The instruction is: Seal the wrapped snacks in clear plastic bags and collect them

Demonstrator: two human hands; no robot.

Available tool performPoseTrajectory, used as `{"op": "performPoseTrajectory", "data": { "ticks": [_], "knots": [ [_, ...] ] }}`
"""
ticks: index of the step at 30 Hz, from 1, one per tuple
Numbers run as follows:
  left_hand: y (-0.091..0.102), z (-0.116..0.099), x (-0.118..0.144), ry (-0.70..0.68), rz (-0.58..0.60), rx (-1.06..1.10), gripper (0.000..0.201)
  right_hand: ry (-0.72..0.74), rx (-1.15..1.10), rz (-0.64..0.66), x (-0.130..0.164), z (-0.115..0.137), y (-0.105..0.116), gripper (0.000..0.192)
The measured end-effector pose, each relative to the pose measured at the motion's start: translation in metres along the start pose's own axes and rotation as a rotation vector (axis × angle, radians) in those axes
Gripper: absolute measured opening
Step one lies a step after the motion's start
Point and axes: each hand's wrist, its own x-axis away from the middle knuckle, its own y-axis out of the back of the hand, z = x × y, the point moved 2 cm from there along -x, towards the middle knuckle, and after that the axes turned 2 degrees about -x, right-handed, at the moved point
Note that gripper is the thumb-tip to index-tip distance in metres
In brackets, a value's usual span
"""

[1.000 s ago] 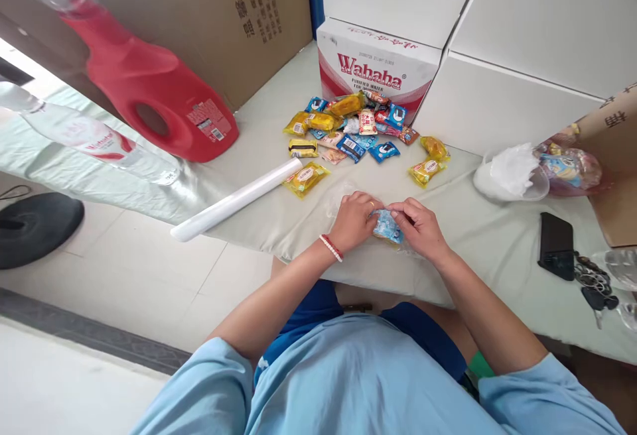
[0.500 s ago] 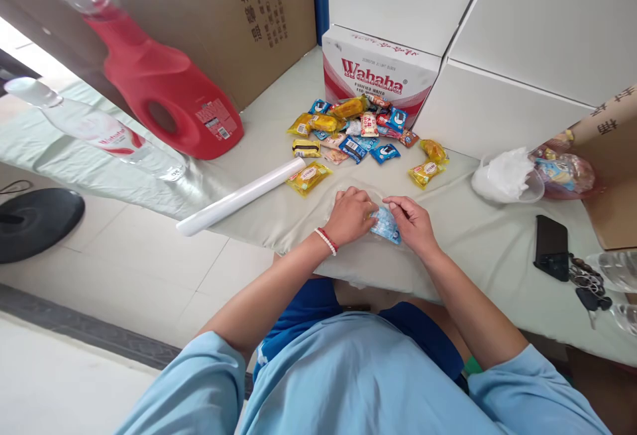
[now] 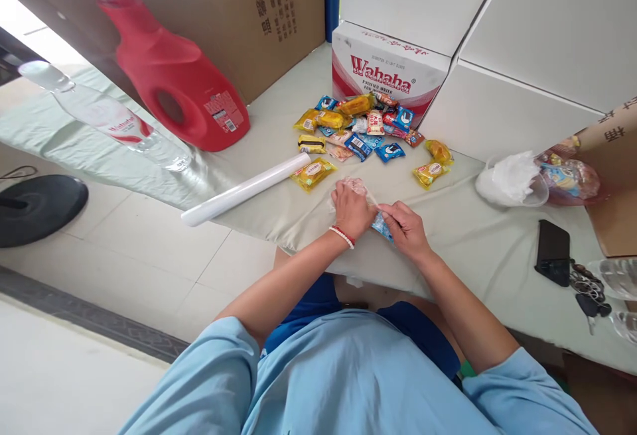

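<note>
A blue snack packet (image 3: pixel 381 225) lies on the cloth-covered table, partly hidden beneath my hands. Clear crumpled plastic film (image 3: pixel 355 186) bunches up around the fingers of my left hand (image 3: pixel 353 211), which is closed on it. Just to the right, my right hand (image 3: pixel 405 228) pinches an edge of the film between thumb and forefinger, close against the left thumb. Whether the packet is fully inside the film is hidden by the hands.
Wrapped snacks (image 3: pixel 365 126) are heaped before a Wahaha carton (image 3: pixel 388 70). To the left are a white roll (image 3: pixel 243 191), a red jug (image 3: pixel 184 83) and a water bottle (image 3: pixel 107 120). A phone (image 3: pixel 553 252), keys (image 3: pixel 590 289) and a plastic cup (image 3: pixel 515 180) lie right.
My hands have come together, thumbs nearly touching. The film is now gathered up in my left hand, and less of the blue packet shows.
</note>
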Motion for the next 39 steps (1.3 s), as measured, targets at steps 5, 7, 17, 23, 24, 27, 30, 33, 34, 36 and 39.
{"op": "performPoseTrajectory", "data": {
  "ticks": [5,7,17,23,24,27,30,33,34,36,39],
  "knots": [
    [0.001,0.026,-0.027,-0.078,0.263,0.052,0.034,0.091,0.079,0.114,0.011,-0.01,-0.005,0.034],
    [0.003,0.042,-0.043,-0.126,0.355,0.102,0.029,0.092,0.172,0.214,0.016,-0.013,-0.007,0.036],
    [0.009,0.068,-0.061,0.221,0.219,0.636,0.021,-0.019,0.554,0.479,0.022,-0.005,-0.019,0.045],
    [0.021,0.054,-0.04,-0.045,0.474,0.209,0.028,-0.038,0.431,0.456,0.016,-0.009,-0.014,0.042],
    [0.027,0.056,-0.035,-0.082,0.507,0.165,0.02,-0.045,0.404,0.455,0.014,-0.01,-0.013,0.042],
    [0.046,0.054,-0.022,-0.069,0.44,0.242,0.01,-0.049,0.344,0.47,0.009,-0.011,-0.012,0.042],
    [0.05,0.035,-0.007,-0.05,0.365,0.419,0.009,-0.038,0.357,0.504,0.003,-0.009,-0.016,0.041],
    [0.034,0.007,0.007,-0.078,0.415,0.51,0.019,0.01,0.332,0.478,0.002,-0.002,-0.016,0.038],
    [0.028,0.0,0.01,-0.099,0.42,0.505,0.025,0.037,0.293,0.468,0.004,0.001,-0.012,0.036],
    [0.017,-0.007,0.016,-0.148,0.394,0.464,0.035,0.09,0.164,0.481,0.011,0.007,-0.001,0.033],
    [0.008,-0.008,0.028,-0.248,0.343,0.336,0.04,-0.006,-0.037,0.368,0.027,0.003,0.024,0.03]
  ]
}}
